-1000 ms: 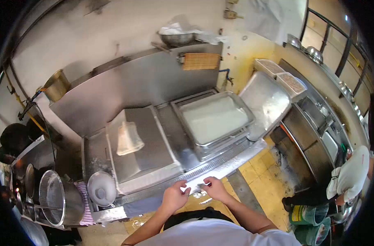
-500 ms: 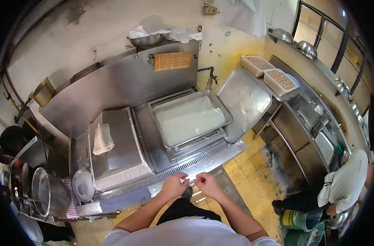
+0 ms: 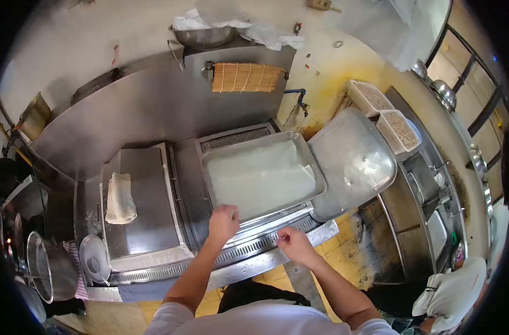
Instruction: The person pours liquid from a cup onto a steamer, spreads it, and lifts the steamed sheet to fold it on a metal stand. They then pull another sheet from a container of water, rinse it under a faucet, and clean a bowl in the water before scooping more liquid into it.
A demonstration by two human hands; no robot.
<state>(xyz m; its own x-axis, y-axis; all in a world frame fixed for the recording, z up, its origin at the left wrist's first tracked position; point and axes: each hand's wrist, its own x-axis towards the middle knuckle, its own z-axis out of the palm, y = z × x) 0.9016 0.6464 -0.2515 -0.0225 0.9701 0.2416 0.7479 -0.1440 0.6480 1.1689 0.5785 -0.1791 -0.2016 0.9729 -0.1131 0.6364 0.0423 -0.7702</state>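
Head camera, looking down from above a person at a steel kitchen counter.

Both bare forearms reach forward from the bottom of the frame. The left hand (image 3: 224, 220) is stretched farther out, knuckles up and fingers curled under in a loose fist. It sits at the near left corner of a rectangular steel tray (image 3: 319, 174). It cannot be told whether the fingers clasp the rim or only rest against it.

The right hand (image 3: 292, 244) is lower and nearer the body, wrist bent inward, with thumb and fingertips drawn together. Anything pinched there is too small to make out. It hovers over a slotted steel drain strip (image 3: 170, 268) that runs along the counter's front edge beneath both hands.

The tray lies flat just beyond the hands, seated in a steel frame. It is shallow, with a raised rim, and filled with a smooth, pale white layer (image 3: 260, 178) whose right edge looks slightly folded. Its long axis runs left to right, with the right end angled a little farther from the person.

Right of the right hand, touching the tray's end, a larger steel pan (image 3: 352, 162) leans tilted. Beyond it stand two white tubs (image 3: 400, 128) of pale filling.

Left of the left hand is a closed steel box (image 3: 145, 201) with a folded cloth (image 3: 120, 198) on top. Far beyond the hands a bamboo mat (image 3: 246, 77) hangs on the back panel.

Another person in white (image 3: 450, 290) is at the lower right.
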